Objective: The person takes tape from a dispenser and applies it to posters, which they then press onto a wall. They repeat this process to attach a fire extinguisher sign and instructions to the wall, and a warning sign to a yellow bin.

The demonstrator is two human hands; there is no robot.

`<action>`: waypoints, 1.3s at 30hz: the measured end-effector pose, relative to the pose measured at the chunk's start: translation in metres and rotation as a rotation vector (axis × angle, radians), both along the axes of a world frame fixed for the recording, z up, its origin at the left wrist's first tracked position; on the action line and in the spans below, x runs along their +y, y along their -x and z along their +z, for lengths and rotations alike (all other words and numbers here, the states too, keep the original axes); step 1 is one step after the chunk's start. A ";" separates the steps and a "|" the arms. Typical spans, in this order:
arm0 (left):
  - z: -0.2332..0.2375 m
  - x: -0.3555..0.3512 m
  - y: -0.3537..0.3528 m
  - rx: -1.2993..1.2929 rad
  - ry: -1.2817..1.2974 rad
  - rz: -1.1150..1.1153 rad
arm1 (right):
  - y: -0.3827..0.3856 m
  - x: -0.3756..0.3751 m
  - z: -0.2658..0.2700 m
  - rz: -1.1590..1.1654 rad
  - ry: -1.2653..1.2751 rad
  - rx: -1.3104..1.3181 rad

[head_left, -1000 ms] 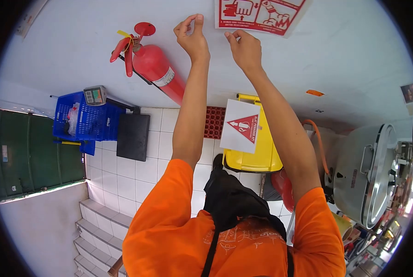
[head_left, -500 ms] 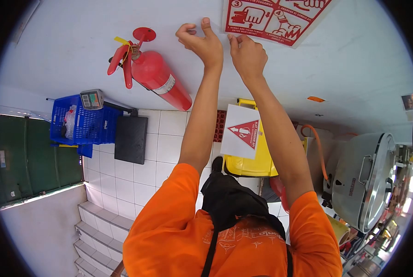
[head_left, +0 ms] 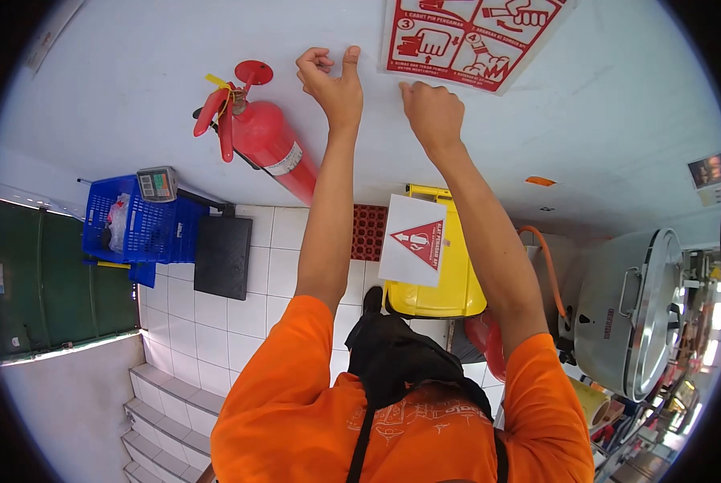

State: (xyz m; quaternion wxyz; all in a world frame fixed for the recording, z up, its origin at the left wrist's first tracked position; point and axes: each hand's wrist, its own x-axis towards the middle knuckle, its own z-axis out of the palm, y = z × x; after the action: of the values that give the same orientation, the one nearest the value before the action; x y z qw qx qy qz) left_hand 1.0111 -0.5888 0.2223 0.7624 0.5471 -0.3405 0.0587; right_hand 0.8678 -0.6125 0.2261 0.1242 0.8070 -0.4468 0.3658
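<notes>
My left hand (head_left: 330, 87) is raised near the white wall, thumb sticking up apart from half-curled fingers; nothing shows between them. To its right, my right hand (head_left: 434, 117) is closed, with thumb and index finger together at the wall. Whatever it may pinch is too small or hidden to make out. Just above the right hand is a red and white instruction poster (head_left: 465, 44) on the wall. Left of my left hand, a red fire extinguisher (head_left: 268, 137) hangs from a round red mount (head_left: 253, 72), partly covered by my left forearm.
Below my hands, a white sign with a red triangle (head_left: 413, 241) rests on a yellow bin (head_left: 449, 294). Blue crates (head_left: 147, 217) and a platform scale (head_left: 222, 256) stand left, above tiled steps (head_left: 167, 414). A large metal lidded appliance (head_left: 626, 314) is at right.
My hands have moved apart, the left one leftward and both slightly lower in view. The poster shows more fully as the view has shifted. My right fingers look more tightly curled.
</notes>
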 end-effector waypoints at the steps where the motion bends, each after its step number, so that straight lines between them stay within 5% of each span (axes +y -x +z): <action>1: 0.001 0.001 -0.001 0.001 0.006 0.002 | -0.004 0.000 0.004 0.002 0.006 0.001; 19: 0.013 0.019 -0.026 0.057 -0.148 -0.206 | 0.010 -0.008 -0.016 -0.254 0.039 0.127; 24: 0.011 0.023 -0.004 -0.472 -0.254 0.333 | 0.014 -0.009 -0.020 -0.276 -0.206 0.040; 27: 0.022 0.025 -0.005 -0.497 -0.409 0.341 | 0.021 -0.007 -0.022 -0.285 -0.295 0.072; 34: 0.045 0.032 -0.022 -0.347 -0.462 0.157 | 0.058 -0.009 -0.047 -0.369 -0.411 0.142; 39: 0.048 0.031 -0.029 -0.194 -0.482 0.070 | 0.125 0.022 -0.109 -0.143 -0.500 0.184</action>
State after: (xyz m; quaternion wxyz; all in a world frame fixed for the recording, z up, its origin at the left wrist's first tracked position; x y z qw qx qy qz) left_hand 1.0398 -0.5581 0.2705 0.5713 0.7162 -0.3971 0.0543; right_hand 0.7431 -0.5906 0.1176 -0.0132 0.8090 -0.5657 0.1594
